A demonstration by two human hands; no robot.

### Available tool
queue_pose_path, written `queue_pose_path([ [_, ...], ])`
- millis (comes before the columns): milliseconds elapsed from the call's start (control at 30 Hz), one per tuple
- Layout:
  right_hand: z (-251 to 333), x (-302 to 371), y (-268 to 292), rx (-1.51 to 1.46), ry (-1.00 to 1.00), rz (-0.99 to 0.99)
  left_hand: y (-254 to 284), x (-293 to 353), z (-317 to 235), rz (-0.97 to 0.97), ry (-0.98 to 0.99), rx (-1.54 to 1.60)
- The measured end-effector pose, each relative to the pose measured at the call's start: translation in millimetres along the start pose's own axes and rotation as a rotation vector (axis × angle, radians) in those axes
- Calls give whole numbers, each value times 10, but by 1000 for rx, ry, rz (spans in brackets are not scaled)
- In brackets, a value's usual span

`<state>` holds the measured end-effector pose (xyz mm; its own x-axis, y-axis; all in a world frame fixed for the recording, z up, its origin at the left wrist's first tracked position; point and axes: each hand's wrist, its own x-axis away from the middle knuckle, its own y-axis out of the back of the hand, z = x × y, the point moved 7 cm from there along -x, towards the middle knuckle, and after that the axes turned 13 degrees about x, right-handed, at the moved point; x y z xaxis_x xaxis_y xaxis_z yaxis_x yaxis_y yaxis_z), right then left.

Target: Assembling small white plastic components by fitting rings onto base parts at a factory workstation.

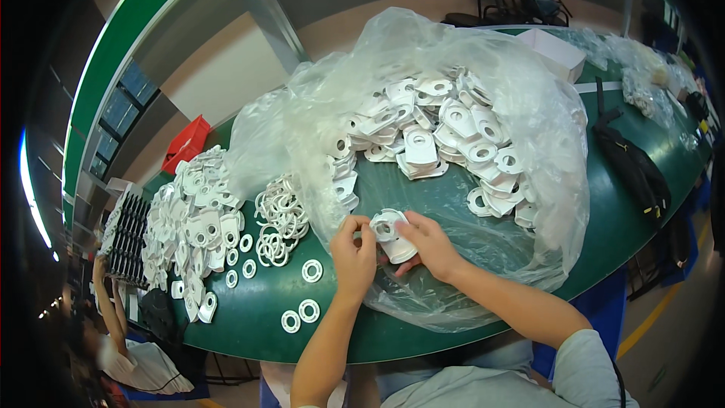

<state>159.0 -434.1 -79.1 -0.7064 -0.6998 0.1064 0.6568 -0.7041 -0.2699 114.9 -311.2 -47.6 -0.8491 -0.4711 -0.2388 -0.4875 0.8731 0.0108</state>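
My right hand (429, 248) grips a white plastic part (397, 248) with a round ringed end and a flatter, tongue-like end. Its thumb lies on top, with fingers underneath. Close against the part's left side is my left hand (353, 251), its fingers curled together; whatever they pinch is hidden. Both hands are over the near edge of a clear plastic bag (445, 298) spread open on the green table (362, 336). Inside the bag, beyond my hands, lies a heap of similar white parts (420, 146). Loose white flat rings (311, 270) lie left of my left hand.
A pile of thin white rings (276, 245) and another heap of white parts (198, 219) lie to the left. Behind are a red bin (186, 143) and a stack of black trays (127, 238), where another person (140, 366) reaches. A black bag (633, 166) lies at right.
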Motion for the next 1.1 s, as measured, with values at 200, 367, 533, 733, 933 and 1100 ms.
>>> queue_pose_path([
  [200,-2,-10,-3,94,70,27,-16,-48,14,41,8,93],
  [367,-10,-27,22,95,88,21,-57,-67,44,162,106,278],
  [533,-10,-55,-47,125,110,25,-7,-70,49,239,126,272],
  [733,-5,-52,117,218,79,-17,-38,-23,-177,330,43,55],
  [933,46,-37,46,165,69,30,1682,-115,-331,-293,-152,-403],
  [1100,48,-40,-14,146,51,68,2215,-196,-94,-224,-246,-819],
])
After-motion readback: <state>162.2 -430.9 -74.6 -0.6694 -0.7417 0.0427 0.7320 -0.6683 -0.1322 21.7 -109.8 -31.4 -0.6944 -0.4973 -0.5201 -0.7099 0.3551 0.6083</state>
